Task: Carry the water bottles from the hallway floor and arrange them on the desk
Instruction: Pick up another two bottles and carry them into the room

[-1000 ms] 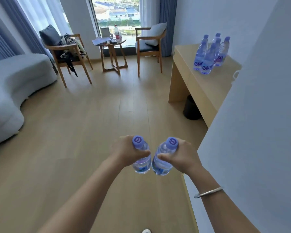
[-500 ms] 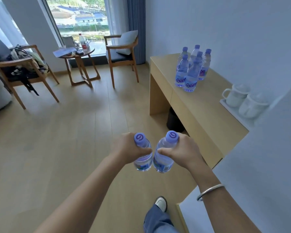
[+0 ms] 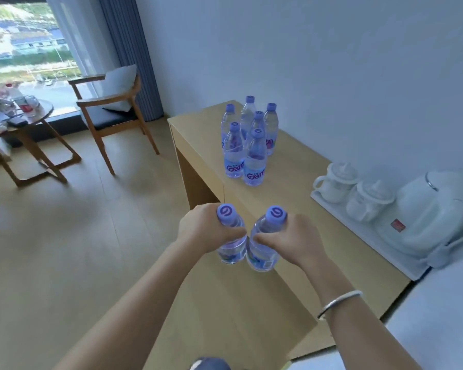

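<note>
Your left hand (image 3: 201, 231) and right hand (image 3: 297, 240) each wrap fingers tight round a water bottle; the six bottles (image 3: 247, 145) on the desk (image 3: 300, 222) have labels starting "Gan", rest unreadable.

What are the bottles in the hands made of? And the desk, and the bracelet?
The two held bottles look like thin clear plastic, see-through with purple caps. The desk looks like pale wood or wood-look board, smooth and matte, with a faint grain. The bracelet seems to be shiny silver-coloured metal.
</note>
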